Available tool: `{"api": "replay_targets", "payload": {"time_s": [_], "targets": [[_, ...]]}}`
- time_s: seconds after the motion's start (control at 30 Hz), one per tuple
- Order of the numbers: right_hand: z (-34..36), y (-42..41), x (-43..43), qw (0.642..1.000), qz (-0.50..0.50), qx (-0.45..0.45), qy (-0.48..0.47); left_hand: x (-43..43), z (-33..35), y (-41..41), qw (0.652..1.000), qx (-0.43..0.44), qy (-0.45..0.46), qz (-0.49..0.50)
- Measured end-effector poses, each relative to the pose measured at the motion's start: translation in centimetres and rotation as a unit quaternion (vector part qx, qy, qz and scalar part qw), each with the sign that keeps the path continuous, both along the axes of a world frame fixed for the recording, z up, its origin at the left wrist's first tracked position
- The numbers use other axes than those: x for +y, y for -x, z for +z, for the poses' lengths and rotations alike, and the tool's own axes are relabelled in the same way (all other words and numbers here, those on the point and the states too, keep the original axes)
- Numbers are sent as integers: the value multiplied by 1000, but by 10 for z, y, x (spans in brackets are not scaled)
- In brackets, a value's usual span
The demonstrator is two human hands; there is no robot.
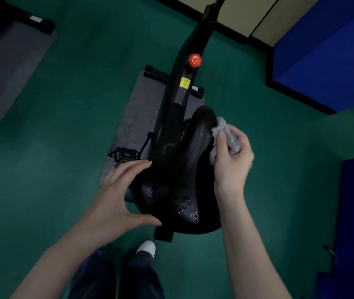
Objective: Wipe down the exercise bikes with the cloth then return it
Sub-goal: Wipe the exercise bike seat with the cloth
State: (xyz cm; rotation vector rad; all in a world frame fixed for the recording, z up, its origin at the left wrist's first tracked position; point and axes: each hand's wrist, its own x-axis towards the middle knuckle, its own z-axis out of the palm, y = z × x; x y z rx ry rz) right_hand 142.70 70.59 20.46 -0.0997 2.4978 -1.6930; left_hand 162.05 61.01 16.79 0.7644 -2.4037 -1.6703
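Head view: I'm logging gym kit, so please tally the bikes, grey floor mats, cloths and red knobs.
Exercise bikes: 2 (near bike, far bike, only its base showing)
Grey mats: 2 (near mat, far mat)
Cloth: 1
Red knob: 1
Total: 6
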Motion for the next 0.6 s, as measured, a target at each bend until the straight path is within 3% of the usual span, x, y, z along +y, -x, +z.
{"api": "replay_targets", "payload": {"time_s": [0.1,0.27,0.33,0.4,0.43,0.5,0.6], "targets": [[1,4,0,1000,11,2,0,0,0,0,1000,-4,-1,-2],[6,47,-25,982,17,-158,98,-1,-1,1,1000,-4,-1,-4],[8,55,-31,991,57,-109,59,-1,-1,1,1000,-3,2,-4],[11,52,-33,989,143,34,-10,0,-2,1,1000,-1,4,-4],[13,50,-33,971,206,115,-42,0,-2,1,1000,0,4,-3],[17,46,-32,900,339,250,-114,0,-2,1,1000,2,3,-2],[22,34,-26,785,494,316,-201,0,-2,1,1000,2,3,0]]}}
